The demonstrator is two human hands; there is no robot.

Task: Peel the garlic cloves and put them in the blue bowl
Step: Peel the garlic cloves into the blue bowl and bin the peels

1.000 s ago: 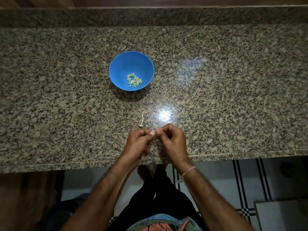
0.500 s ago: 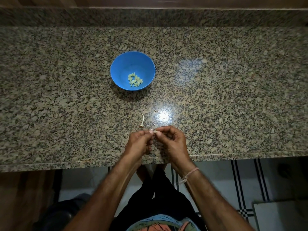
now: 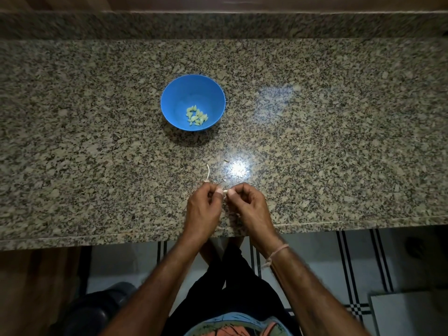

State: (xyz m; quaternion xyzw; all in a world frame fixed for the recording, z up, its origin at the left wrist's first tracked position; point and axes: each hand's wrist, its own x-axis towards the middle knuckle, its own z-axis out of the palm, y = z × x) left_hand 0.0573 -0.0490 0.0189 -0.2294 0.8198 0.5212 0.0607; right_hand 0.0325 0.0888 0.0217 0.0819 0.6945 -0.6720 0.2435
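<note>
Right now both hands are working one clove (image 3: 225, 191) over the counter's (image 3: 339, 141) near edge. Left hand (image 3: 204, 207) and right hand (image 3: 249, 204) are each pinching an end, other fingers curled in. Clove is sitting between the thumbs, long axis seemingly running left-right, too small to be sure. Bowl (image 3: 179, 93) is lying far and slightly left of the hands, well apart, holding peeled cloves (image 3: 196, 115). Left hand is nearer it, so the drop is probably going far-left. Stalk scrap (image 3: 208, 172) is lying just beyond the left hand.

Pale peeled garlic cloves (image 3: 197, 116) cluster in the upright blue bowl (image 3: 179, 98); another clove (image 3: 225, 191) is pinched between fingers (image 3: 219, 190).
</note>
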